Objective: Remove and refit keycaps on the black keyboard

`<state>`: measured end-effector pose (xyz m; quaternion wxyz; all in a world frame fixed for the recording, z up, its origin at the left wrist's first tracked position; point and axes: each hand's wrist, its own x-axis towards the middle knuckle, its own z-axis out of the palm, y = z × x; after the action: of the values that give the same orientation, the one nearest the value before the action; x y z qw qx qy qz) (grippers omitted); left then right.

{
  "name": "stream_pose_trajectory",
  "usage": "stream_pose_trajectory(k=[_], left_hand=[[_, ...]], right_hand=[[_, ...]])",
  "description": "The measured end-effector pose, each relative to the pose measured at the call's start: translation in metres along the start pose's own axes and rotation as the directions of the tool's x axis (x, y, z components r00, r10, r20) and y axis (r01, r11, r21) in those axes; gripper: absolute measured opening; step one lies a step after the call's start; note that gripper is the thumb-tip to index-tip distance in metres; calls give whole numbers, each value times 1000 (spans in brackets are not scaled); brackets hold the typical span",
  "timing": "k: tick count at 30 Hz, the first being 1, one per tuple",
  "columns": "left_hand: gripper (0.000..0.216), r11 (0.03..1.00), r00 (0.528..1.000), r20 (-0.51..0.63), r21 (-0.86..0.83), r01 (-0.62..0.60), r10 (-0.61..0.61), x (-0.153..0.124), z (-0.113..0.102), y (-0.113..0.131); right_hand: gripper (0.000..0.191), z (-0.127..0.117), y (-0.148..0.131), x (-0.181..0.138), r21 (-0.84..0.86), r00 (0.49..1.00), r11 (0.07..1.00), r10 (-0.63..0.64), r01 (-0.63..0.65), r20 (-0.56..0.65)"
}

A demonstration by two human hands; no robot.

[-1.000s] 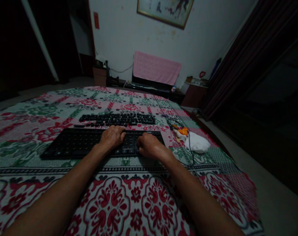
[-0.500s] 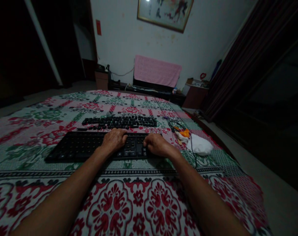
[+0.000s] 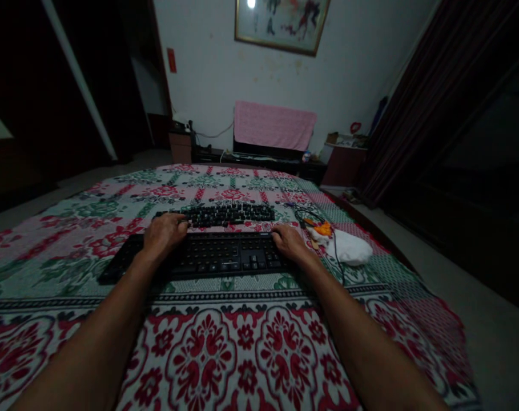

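A black keyboard (image 3: 216, 258) lies across a floral bedspread (image 3: 237, 348) in front of me. My left hand (image 3: 163, 234) rests on its far edge left of the middle, fingers curled over that edge. At the keyboard's far right corner my right hand (image 3: 288, 240) is curled round the end. Just beyond lies a second black keyboard (image 3: 231, 213) with raised keys, close to my left fingertips.
Right of the keyboards sit a white bundle (image 3: 349, 249), a small orange thing (image 3: 323, 229) and a dark cable (image 3: 304, 216). The bed's right edge drops to bare floor (image 3: 469, 319). A pink cloth (image 3: 274, 125) covers a screen by the far wall.
Both hands have slid apart from the middle of the near keyboard, the left toward its left part and the right to its right end. The view has tilted up a little.
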<state>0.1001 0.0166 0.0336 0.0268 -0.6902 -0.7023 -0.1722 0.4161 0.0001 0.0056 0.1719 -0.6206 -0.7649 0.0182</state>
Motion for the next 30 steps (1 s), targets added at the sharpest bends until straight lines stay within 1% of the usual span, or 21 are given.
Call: stream_pose_trajectory(k=[1,3,4,5,8,10,14,18,25,30], left_hand=[[44,997,997,-1,15,81,-81,-1,-4,-10],[48,980,980,32,55,193,-195,-3,-9,-30],[48,968,969,56,80,236,-241,-4,-9,-40],[49,949,952,47,110,295,-302,-5,-8,-49],[51,929,929,120,171,327,-349,-8,-2,-68],[50,923,923,133,189,335,-362,-9,2,-74],[51,911,913,124,198,361,-388,-10,2,-73],[52,906,901,133,162,392,-413,-12,-3,-65],[41,934,934,101,148,326,-342,-14,0,-51],[41,923,917,121,109,369,-381,-12,2,-45]], right_hand=[[30,0,1,0,16,1000,1000,-1,1,-6],[31,1,3,0,37,1000,999,-6,7,-20],[31,1,4,1,43,1000,999,-11,12,-24],[31,2,5,1,47,999,999,-17,18,-27],[31,3,6,1,54,999,998,-21,23,-45],[30,2,6,1,56,998,998,-32,36,-59],[31,0,4,0,37,997,998,-52,54,-51],[32,-1,5,1,-11,999,1000,17,-18,-49],[34,-5,18,3,-39,991,992,115,-118,-70],[32,-5,25,5,-56,984,984,166,-170,-67]])
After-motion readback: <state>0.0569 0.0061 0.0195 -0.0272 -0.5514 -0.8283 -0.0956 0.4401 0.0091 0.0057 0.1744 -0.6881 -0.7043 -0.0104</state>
